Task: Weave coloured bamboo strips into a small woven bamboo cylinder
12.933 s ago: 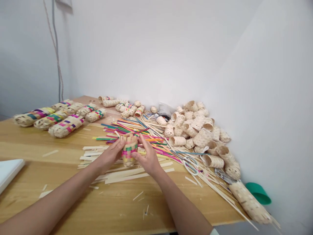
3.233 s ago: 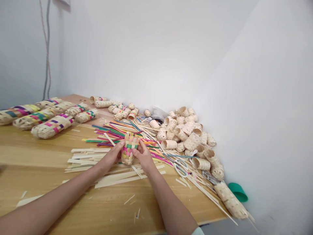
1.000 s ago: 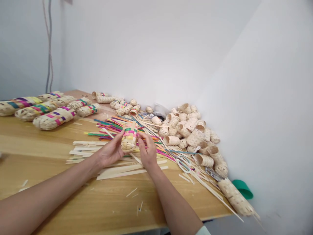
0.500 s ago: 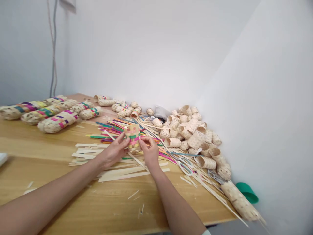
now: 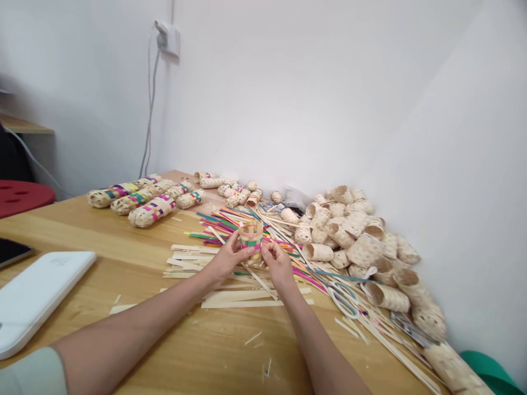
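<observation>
A small woven cylinder of pale strips with pink, green and yellow bands [image 5: 252, 237] stands upright between my hands, its open end up. My left hand [image 5: 228, 257] grips its left side, the thumb across the front. On its right side, the fingers of my right hand [image 5: 278, 263] pinch the lower edge of the weave. Beneath and behind lie pale flat strips [image 5: 191, 257] and a bundle of coloured strips [image 5: 224, 219]. The far side of the cylinder and some fingertips are hidden.
Several woven tubes [image 5: 364, 249] are heaped along the right wall, with scissors [image 5: 343, 300] in front. Long woven pieces with coloured bands [image 5: 152, 211] lie at the back left. A white device [image 5: 45, 296] and a dark phone [image 5: 12, 252] rest at the left edge.
The view has swung left, so the scene sits further right and the white device, phone and red stool show. Both hands still hold the woven cylinder, which looks slightly turned.
</observation>
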Demonstrator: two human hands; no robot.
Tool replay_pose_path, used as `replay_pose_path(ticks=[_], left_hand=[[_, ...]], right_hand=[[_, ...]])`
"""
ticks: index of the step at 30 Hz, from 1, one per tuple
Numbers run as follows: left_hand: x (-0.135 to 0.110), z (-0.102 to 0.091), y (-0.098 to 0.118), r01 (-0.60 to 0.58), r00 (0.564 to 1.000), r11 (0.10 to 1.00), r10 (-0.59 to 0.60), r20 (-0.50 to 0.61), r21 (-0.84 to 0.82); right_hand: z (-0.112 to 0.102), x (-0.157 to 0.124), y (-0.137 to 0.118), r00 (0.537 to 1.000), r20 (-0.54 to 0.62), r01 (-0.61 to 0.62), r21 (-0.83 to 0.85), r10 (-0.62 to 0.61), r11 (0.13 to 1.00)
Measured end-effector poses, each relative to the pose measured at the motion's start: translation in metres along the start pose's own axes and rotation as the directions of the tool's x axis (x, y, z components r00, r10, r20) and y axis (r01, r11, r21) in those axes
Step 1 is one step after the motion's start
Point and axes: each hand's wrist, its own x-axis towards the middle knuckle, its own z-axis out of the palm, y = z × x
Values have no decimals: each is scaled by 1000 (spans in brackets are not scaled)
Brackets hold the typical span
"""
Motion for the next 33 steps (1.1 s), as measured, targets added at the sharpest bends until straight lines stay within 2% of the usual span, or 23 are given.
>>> replay_pose_path(ticks=[11,16,19,23,27,31,33], left_hand=[[-2,4,5,-19,999,999,21,-40,48],[1,1,5,-62,998,997,62,-8,47],[3,-1,3,-105,994,993,106,-4,62],[4,-3,1,-70,998,993,70,2,99],[2,-3,0,-23,1000,997,25,-19,80],[0,-4,1,42,999,995,-41,-13,95],[0,-5,1,38,999,989,-35,-23,143]], right_hand=[[-1,1,-1,997,80,-20,85,13,996],[-2,-1,-3,999,30,21,26,-22,999],[1,-3,-2,998,38,44,-16,-44,999],[4,-4,2,994,105,36,-59,-30,998],[6,-5,2,989,146,22,-5,-21,1000],[5,-4,-2,998,65,6,99,-13,995],[4,-3,-4,1000,14,-19,179,17,984]])
